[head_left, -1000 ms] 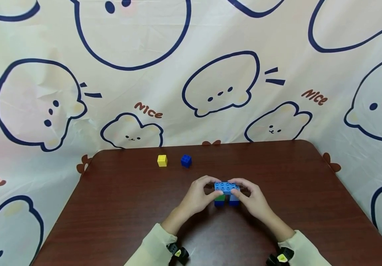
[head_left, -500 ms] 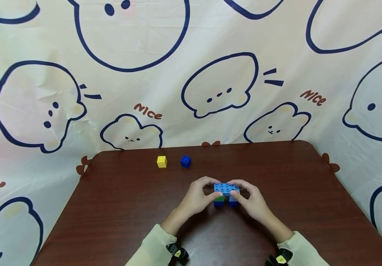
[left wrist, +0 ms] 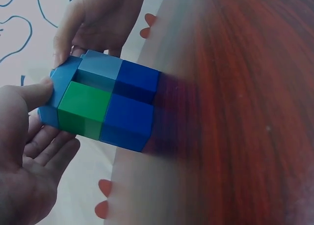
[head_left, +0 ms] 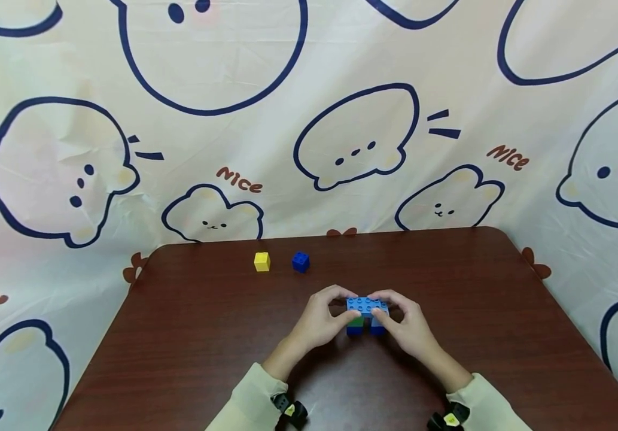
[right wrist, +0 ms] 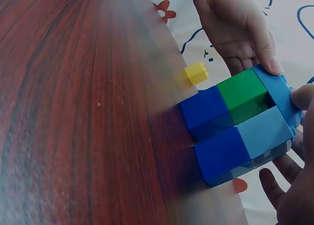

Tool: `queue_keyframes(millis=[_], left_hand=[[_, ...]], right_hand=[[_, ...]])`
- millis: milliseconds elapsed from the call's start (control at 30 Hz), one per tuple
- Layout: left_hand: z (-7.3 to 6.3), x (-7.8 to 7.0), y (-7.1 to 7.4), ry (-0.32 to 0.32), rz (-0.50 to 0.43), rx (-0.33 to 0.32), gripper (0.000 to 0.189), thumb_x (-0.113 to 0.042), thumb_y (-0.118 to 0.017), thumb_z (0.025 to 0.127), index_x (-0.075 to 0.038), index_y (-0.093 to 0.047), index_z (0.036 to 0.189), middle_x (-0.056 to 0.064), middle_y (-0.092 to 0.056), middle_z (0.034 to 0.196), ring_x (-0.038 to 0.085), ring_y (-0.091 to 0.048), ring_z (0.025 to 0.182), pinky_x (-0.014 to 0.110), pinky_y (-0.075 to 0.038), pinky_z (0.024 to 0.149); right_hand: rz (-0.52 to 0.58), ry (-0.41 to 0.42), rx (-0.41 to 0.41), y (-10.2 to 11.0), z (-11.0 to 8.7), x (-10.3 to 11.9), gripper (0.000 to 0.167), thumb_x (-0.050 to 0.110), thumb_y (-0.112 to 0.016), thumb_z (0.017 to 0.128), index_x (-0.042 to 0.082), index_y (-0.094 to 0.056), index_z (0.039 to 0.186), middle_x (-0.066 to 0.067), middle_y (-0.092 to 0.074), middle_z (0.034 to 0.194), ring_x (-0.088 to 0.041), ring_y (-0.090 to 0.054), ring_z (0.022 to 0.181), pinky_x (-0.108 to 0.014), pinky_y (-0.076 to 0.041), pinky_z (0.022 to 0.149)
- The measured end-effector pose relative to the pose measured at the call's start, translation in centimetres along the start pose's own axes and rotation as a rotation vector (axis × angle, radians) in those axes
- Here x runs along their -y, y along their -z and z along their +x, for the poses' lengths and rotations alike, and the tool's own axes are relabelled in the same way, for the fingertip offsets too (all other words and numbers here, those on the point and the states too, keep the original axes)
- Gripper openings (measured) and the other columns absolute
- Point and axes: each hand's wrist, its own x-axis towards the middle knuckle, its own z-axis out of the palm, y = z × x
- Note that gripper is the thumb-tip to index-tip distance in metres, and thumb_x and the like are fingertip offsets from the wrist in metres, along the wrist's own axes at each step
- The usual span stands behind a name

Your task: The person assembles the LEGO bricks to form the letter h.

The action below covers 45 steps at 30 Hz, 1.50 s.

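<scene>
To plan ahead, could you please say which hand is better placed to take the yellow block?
Probably the left hand: it's nearer the yellow block than the right hand, though both grip the light blue brick.

In the head view the wood-grained tabletop (head_left: 190,335) is seen from above, forward and downward; in the wrist views the toy-brick stack (left wrist: 99,102) is seen close up, frame turned sideways, from opposite sides; the yellow brick (head_left: 262,261) is shared by head and right wrist
</scene>
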Motion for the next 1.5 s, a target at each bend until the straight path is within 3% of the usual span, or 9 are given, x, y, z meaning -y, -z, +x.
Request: queue_keyframes(millis=[167,267,467,633,1033,1500], left_hand=[[0.1,-0.3,0.0,0.011,0.000,0.015,0.024,-0.015,-0.077,0.093,-0.006,-0.070,0.114,0.004,-0.068,0.109,0.019,-0.066,0.106,0.042,-0.055,0.096],[0.1,-0.3,0.0,0.019,-0.001,0.021,0.024,-0.015,-0.077,0.093,-0.007,-0.070,0.114,0.004,-0.068,0.109,0.018,-0.066,0.106,0.040,-0.055,0.096],[0.1,-0.2,-0.1,0.016,-0.015,0.012,0.024,-0.016,-0.077,0.093,-0.007,-0.069,0.114,0.004,-0.068,0.110,0.018,-0.066,0.106,0.038,-0.055,0.096],[-0.1,0.0,-0.2,0.026,-0.024,0.001,0.025,-0.017,-0.077,0.093,-0.007,-0.069,0.115,0.003,-0.067,0.111,0.017,-0.065,0.106,0.034,-0.055,0.095],[-0.3,0.1,-0.5,0.037,-0.041,-0.007,0.027,-0.016,-0.075,0.094,-0.007,-0.067,0.118,0.003,-0.064,0.112,0.017,-0.064,0.108,0.033,-0.054,0.095],[-0.5,0.0,0.0,0.030,-0.032,0.063,0.030,-0.020,-0.070,0.099,-0.007,-0.063,0.125,0.006,-0.062,0.117,0.026,-0.063,0.103,0.047,-0.055,0.093]], right_hand=[[-0.044,0.037,0.020,0.2,0.1,1.4,0.019,-0.005,-0.068,0.094,0.001,-0.066,0.112,-0.011,-0.071,0.108,-0.016,-0.060,0.084,-0.028,-0.052,0.071],[-0.049,0.046,0.017,-0.1,0.0,0.2,0.020,-0.005,-0.067,0.094,0.001,-0.065,0.113,-0.012,-0.070,0.113,-0.017,-0.061,0.087,-0.029,-0.052,0.072],[-0.026,-0.005,0.011,-0.4,-0.3,-2.5,0.026,0.000,-0.066,0.097,0.008,-0.065,0.121,-0.005,-0.069,0.109,-0.016,-0.059,0.085,-0.029,-0.051,0.073],[-0.009,-0.032,0.015,-0.5,-0.6,-3.1,0.031,0.006,-0.066,0.099,0.012,-0.065,0.129,0.000,-0.069,0.113,-0.013,-0.060,0.090,-0.028,-0.052,0.077],[-0.023,-0.023,0.025,-0.8,-1.0,-3.6,0.035,0.004,-0.060,0.102,0.012,-0.061,0.136,-0.004,-0.067,0.125,-0.011,-0.060,0.104,-0.029,-0.052,0.089],[-0.019,0.000,0.065,-0.6,-1.1,-4.4,0.038,0.005,-0.063,0.100,0.016,-0.058,0.136,-0.003,-0.065,0.125,-0.010,-0.059,0.104,-0.023,-0.050,0.091]])
